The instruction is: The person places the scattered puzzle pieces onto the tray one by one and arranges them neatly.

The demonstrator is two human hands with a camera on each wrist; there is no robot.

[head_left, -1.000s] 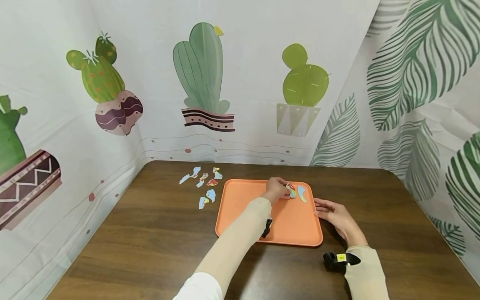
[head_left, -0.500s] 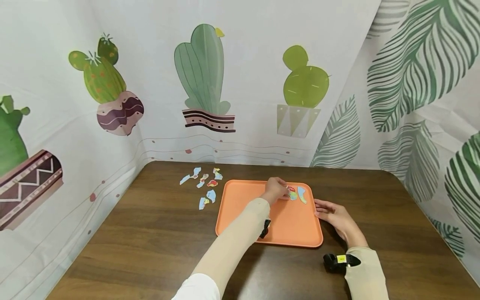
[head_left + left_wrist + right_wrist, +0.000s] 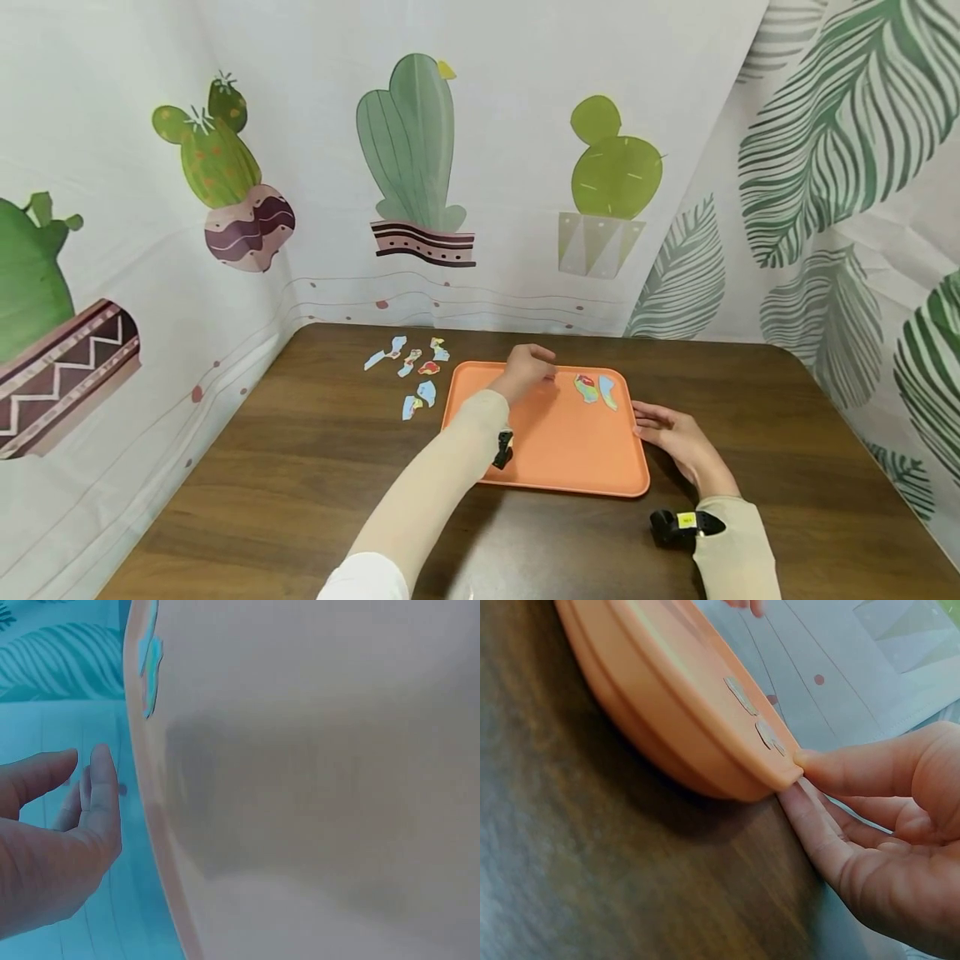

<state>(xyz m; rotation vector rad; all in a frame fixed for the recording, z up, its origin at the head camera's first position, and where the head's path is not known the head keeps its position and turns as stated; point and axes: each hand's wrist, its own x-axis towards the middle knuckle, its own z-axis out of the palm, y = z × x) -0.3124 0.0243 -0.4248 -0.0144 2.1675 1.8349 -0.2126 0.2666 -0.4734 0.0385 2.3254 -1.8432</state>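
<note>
An orange tray (image 3: 573, 454) lies on the table, two flat puzzle pieces near its far right corner. One puzzle piece (image 3: 587, 389) is green with red; beside it, slightly apart, is a curved pale-blue puzzle piece (image 3: 607, 392) with a yellow-green end. My left hand (image 3: 527, 372) hovers over the tray's far side, left of these pieces. In the left wrist view its fingers are loosely bent, with nothing between thumb and fingertips. My right hand (image 3: 900, 825) pinches the tray's right rim, thumb above and fingers below, as the right wrist view shows.
Left of the tray, several loose puzzle pieces lie on the brown wooden table (image 3: 315, 467), among them a red puzzle piece (image 3: 429, 368) and a light-blue puzzle piece (image 3: 427, 392). A cloth (image 3: 510, 167) printed with cacti and leaves hangs behind the table.
My left hand has let go of the green and red puzzle piece and moved left, leaving it on the tray beside the blue one. The right hand stays at the rim.
</note>
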